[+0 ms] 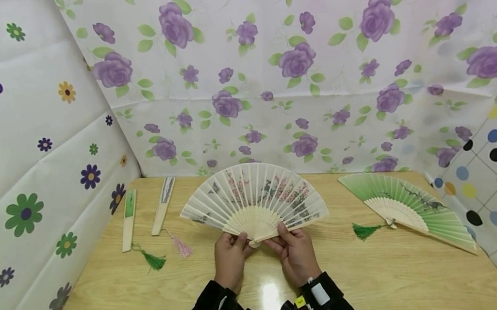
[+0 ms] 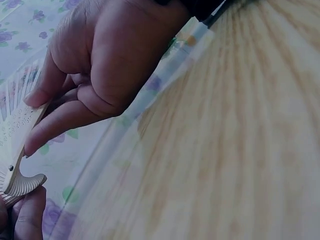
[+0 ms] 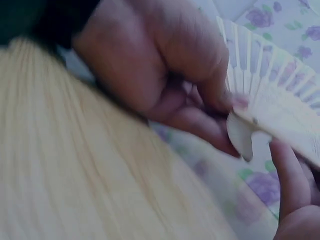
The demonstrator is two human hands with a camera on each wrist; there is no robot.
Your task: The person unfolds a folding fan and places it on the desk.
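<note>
A cream folding fan (image 1: 254, 201) with pink and grey painting is spread wide above the wooden table (image 1: 372, 281). My left hand (image 1: 231, 252) pinches its left guard near the pivot. My right hand (image 1: 294, 251) pinches the right guard at the base. In the left wrist view the left hand (image 2: 85, 75) holds the carved fan ribs (image 2: 17, 130) between thumb and fingers. In the right wrist view the right hand (image 3: 175, 85) grips the fan (image 3: 275, 105) close to its pivot end.
An open green fan (image 1: 410, 205) with a green tassel lies at the right. Two folded fans lie at the left: one green (image 1: 128, 218) with a green tassel, one pale (image 1: 163, 205) with a pink tassel. Flowered cloth walls enclose the table.
</note>
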